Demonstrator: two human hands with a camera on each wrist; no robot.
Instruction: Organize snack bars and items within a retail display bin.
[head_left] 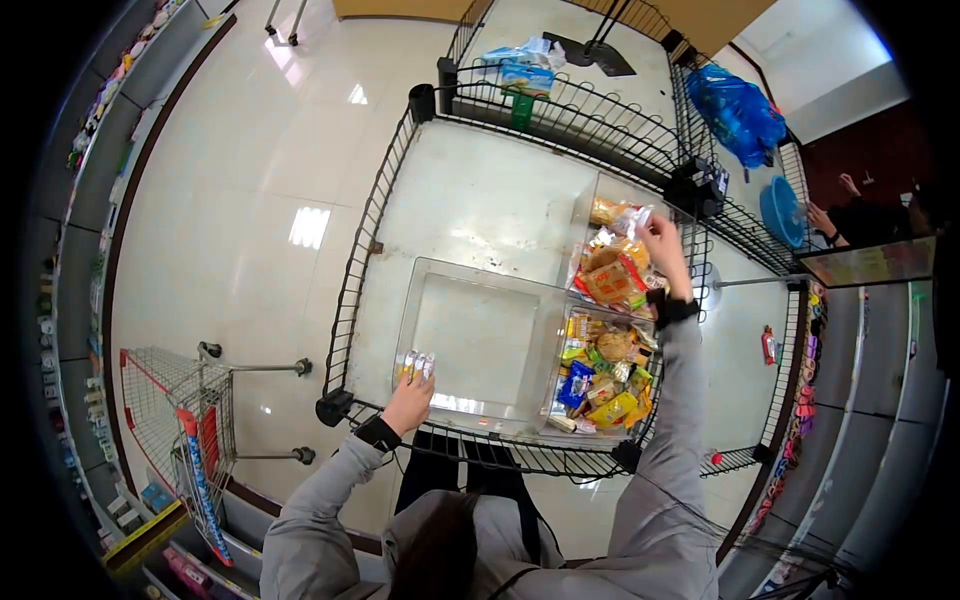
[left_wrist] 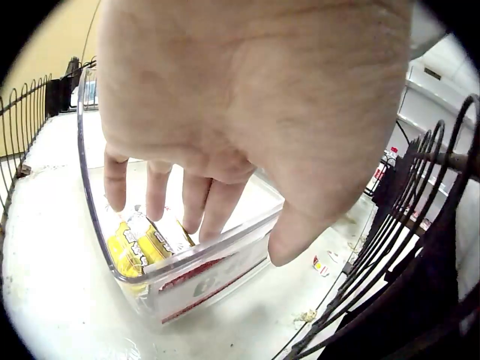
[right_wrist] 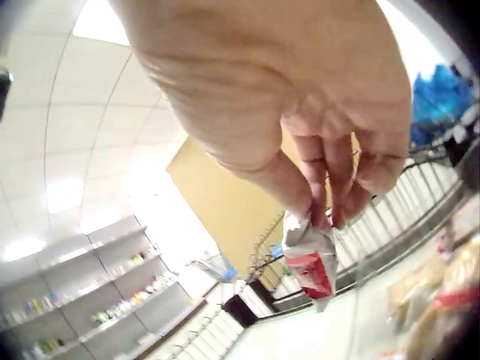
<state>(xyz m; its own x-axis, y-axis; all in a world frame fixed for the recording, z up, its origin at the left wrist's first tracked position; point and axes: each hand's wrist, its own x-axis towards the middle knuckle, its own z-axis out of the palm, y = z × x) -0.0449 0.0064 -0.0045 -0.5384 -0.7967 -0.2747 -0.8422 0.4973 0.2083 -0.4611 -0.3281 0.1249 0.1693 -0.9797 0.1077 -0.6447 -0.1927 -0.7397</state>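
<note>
Palm broad in the left wrist view, our left hand [left_wrist: 247, 90] reaches down over the rim of a clear bin [head_left: 475, 340], fingers loosely straight inside and thumb outside its wall. Yellow-and-white packets [left_wrist: 139, 244] lie side by side at the near left corner, near our fingertips, their long axes running away from us; we cannot tell whether the fingers touch them. Our left arm is bent. Our right arm stretches well forward, and our right hand [head_left: 665, 248], fingers curled together, pinches a red-and-white packet [right_wrist: 311, 262] by its top end. It hangs nearly upright, lower end pointing down, above the far right bin [head_left: 584, 220] of wrapped snacks [head_left: 610, 275].
</note>
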